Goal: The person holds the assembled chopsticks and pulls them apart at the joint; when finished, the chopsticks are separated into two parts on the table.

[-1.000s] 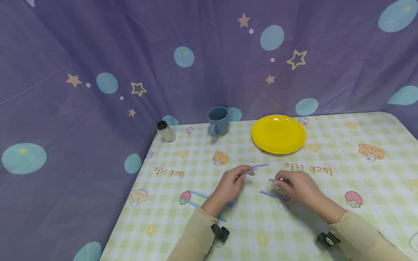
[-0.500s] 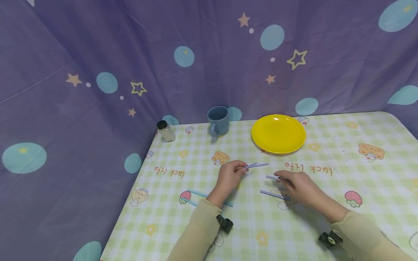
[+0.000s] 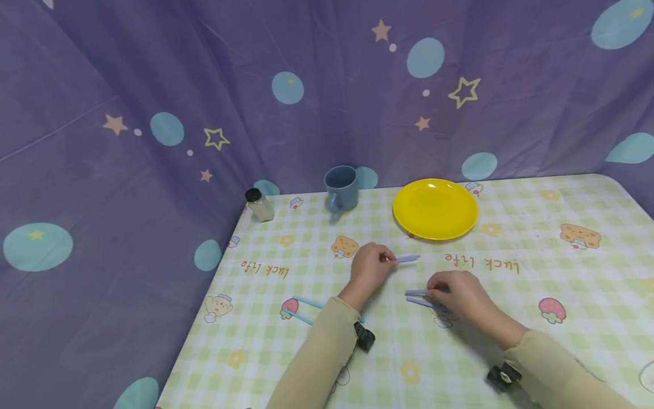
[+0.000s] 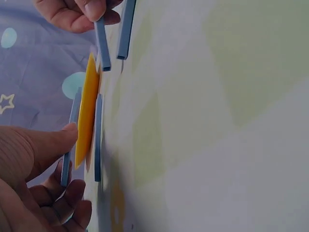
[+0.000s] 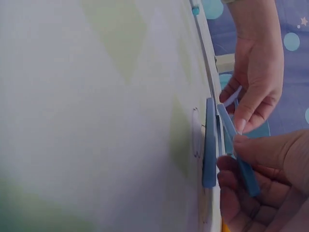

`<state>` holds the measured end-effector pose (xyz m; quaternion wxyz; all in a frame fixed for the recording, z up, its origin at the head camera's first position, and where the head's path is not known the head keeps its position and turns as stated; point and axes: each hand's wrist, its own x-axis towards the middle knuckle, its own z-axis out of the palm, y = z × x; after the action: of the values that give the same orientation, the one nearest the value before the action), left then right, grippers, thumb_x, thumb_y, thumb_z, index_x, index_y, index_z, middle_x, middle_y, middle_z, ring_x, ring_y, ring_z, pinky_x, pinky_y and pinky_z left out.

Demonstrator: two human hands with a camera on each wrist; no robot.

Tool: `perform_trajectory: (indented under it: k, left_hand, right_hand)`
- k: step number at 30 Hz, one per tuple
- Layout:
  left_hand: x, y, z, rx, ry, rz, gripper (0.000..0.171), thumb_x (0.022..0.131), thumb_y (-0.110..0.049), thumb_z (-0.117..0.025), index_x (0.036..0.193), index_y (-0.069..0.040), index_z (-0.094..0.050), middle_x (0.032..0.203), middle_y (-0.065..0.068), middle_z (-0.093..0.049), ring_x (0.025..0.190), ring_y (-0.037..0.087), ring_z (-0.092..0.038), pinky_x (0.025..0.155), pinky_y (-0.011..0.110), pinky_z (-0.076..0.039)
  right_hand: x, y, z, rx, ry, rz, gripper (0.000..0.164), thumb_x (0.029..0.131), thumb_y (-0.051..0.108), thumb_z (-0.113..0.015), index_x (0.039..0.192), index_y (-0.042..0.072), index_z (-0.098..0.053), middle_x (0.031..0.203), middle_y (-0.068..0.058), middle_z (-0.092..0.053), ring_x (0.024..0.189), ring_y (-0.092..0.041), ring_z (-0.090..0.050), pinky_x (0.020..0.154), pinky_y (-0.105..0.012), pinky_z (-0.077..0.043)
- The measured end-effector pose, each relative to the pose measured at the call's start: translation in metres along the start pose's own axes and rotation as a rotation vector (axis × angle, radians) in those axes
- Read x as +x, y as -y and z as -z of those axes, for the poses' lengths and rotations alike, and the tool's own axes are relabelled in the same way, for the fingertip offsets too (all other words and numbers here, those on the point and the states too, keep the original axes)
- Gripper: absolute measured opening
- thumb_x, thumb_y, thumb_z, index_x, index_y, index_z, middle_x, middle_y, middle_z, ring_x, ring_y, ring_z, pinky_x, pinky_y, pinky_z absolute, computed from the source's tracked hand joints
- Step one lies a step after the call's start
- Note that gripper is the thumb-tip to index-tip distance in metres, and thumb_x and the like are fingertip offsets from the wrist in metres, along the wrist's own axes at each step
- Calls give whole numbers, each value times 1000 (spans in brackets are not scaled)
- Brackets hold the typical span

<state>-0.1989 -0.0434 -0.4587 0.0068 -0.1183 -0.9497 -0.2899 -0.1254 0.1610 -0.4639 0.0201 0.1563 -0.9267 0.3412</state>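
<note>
Purple sticks (image 3: 416,292), near side of yellow plate (image 3: 435,209) — pinched singly in L hand (image 3: 372,267) & R hand (image 3: 458,292); prob. mid-pairing — next, likely lower & align.

Lilac sticks (image 3: 421,303), grn/wht chkd cloth (image 3: 204,369)

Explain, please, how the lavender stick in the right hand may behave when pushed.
The lavender stick is probably stiff: it looks straight though the right hand pinches only one part. It seems light, being thin and held in fingertips. Its squared end suggests little rolling.
</note>
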Motion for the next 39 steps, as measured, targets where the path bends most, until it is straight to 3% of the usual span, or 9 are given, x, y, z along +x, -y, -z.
perform_trajectory:
  k: [3,12,39]
  left_hand:
    - [3,-1,-1,43,8,6,10,82,-27,-81,75,-23,-74,72,-10,-52,70,8,-48,65,22,-39]
    - [10,-1,-8,52,21,33,16,78,-31,-83,72,-23,-71,72,-10,-51,71,8,-47,67,22,-38]
    - [18,-8,-13,198,41,102,26,76,-32,-85,73,-18,-62,73,-8,-53,75,14,-50,70,28,-41]
  right_hand:
    - [1,0,-3,-12,20,-25,12,81,12,-78,74,17,-69,74,10,-64,67,-8,-52,67,-34,-45]
    - [1,-2,-6,-18,83,-67,17,82,14,-78,71,19,-65,67,12,-58,61,-8,-47,63,-30,-41]
    - [0,-6,-1,10,162,-25,13,87,13,-73,77,19,-67,70,12,-57,63,-8,-47,63,-28,-42]
